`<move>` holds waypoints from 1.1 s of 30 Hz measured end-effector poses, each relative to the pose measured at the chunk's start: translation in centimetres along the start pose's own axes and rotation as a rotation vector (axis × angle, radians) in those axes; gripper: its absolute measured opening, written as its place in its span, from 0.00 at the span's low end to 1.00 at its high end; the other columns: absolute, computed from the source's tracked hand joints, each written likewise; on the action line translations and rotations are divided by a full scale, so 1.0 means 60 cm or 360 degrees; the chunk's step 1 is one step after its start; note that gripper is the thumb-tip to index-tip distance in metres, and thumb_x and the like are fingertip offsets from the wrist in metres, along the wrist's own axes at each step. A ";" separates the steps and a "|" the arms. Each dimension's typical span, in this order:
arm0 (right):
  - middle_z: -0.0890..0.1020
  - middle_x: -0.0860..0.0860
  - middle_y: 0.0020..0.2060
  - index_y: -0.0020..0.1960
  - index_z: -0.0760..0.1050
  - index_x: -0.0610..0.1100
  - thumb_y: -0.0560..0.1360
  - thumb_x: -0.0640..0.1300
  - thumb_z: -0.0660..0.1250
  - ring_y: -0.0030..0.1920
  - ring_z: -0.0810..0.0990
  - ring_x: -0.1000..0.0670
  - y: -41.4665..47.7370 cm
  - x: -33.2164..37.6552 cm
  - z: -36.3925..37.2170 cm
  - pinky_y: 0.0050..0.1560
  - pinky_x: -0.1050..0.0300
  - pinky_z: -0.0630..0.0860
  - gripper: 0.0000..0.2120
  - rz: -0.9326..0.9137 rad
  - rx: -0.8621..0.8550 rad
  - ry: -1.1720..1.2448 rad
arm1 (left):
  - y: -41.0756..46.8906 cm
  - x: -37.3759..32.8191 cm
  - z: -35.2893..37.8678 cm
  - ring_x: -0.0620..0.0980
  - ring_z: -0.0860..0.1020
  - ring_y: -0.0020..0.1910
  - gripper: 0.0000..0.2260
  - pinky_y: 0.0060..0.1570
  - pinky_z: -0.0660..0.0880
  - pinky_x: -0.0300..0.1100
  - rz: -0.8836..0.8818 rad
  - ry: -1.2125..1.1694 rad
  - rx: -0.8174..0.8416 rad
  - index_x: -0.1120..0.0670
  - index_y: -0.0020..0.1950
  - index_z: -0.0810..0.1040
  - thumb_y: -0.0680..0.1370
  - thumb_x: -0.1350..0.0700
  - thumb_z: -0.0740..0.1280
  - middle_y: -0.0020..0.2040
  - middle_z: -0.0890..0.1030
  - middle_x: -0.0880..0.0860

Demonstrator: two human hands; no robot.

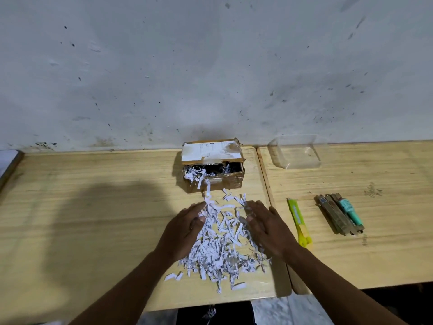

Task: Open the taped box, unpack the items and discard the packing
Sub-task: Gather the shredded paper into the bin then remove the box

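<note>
A small brown cardboard box [214,181] stands open against the wall, its taped flap with a white label folded back. White paper shreds hang over its front edge. A loose heap of shredded paper [221,247] lies on the table in front of the box. My left hand [186,233] rests on the heap's left side and my right hand [266,227] on its right side. Both have fingers spread, palms facing the shreds. To the right lie a yellow-green packet [300,222] and a bundle of brown sticks with a teal tube [339,214].
A clear plastic container [296,152] stands at the back right by the wall. Two wooden tables [93,207] meet at a seam just right of the heap. A few shreds lie on the floor below the front edge.
</note>
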State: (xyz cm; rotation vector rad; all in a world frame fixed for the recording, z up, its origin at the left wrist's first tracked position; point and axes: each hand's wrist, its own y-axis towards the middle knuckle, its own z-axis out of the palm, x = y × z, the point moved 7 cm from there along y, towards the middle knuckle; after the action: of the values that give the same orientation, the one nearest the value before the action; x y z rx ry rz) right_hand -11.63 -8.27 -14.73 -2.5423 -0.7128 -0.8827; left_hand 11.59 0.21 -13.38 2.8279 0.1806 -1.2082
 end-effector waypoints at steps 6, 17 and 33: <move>0.52 0.54 0.80 0.80 0.45 0.54 0.70 0.73 0.63 0.79 0.49 0.53 -0.062 0.013 -0.023 0.76 0.41 0.55 0.49 -0.0183 -0.0015 -0.0085 | -0.042 0.008 -0.039 0.50 0.59 0.78 0.47 0.73 0.61 0.54 0.0291 0.0063 -0.0003 0.49 0.79 0.55 0.69 0.29 0.67 0.78 0.61 0.51; 0.39 0.50 0.80 0.80 0.37 0.52 0.60 0.84 0.56 0.79 0.36 0.48 -0.052 0.038 0.053 0.73 0.30 0.40 0.62 -0.0153 0.0190 -0.0735 | -0.062 0.018 0.053 0.53 0.41 0.79 0.48 0.74 0.48 0.62 0.0172 0.0787 0.0324 0.46 0.80 0.45 0.69 0.23 0.57 0.81 0.46 0.52; 0.39 0.51 0.80 0.77 0.30 0.58 0.57 0.84 0.58 0.79 0.39 0.46 0.002 0.035 0.043 0.72 0.27 0.44 0.63 -0.0089 0.0037 -0.0641 | -0.002 0.012 0.034 0.56 0.54 0.79 0.47 0.71 0.55 0.66 0.0126 0.0705 0.0057 0.49 0.79 0.55 0.67 0.25 0.60 0.79 0.59 0.53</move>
State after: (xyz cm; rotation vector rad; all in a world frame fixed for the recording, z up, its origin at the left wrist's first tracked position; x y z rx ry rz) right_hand -8.91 -6.40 -15.31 -2.7191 -0.9054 -0.3722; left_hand 10.60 0.15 -15.34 3.0579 0.0647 -0.5614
